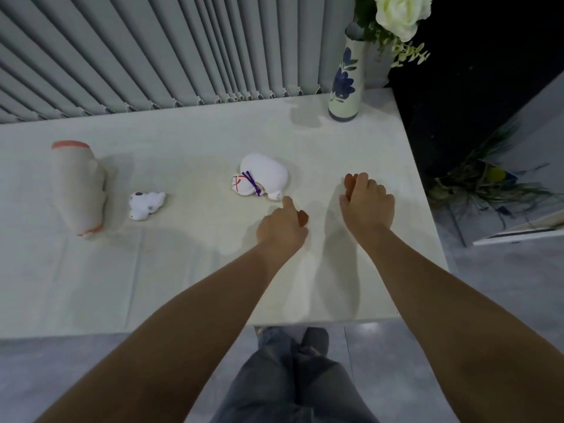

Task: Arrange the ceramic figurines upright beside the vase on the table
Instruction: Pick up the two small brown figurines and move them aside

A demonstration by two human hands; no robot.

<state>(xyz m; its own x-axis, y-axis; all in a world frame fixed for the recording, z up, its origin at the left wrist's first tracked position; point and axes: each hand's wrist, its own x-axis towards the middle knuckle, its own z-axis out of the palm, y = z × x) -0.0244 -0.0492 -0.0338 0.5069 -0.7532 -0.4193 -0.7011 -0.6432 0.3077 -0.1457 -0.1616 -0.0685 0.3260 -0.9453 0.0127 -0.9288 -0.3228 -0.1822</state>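
Both hands curl loosely over the table (183,270), neither clearly gripping; left hand (282,228) has index finger extended toward the white cat figurine (262,175) (on its side), just short of its paw. Right hand (367,203) half-closed, possibly empty, hard to tell. Small white figurine (146,204) and tall cream figurine (81,186) lie toppled far left, well apart from the vase (346,83) at back right

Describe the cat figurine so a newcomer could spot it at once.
Start at the vase at the table's far right corner, then look nearer and left, to mid-table. The cat figurine lies on its side there, the only one with a purple cord and red face markings.
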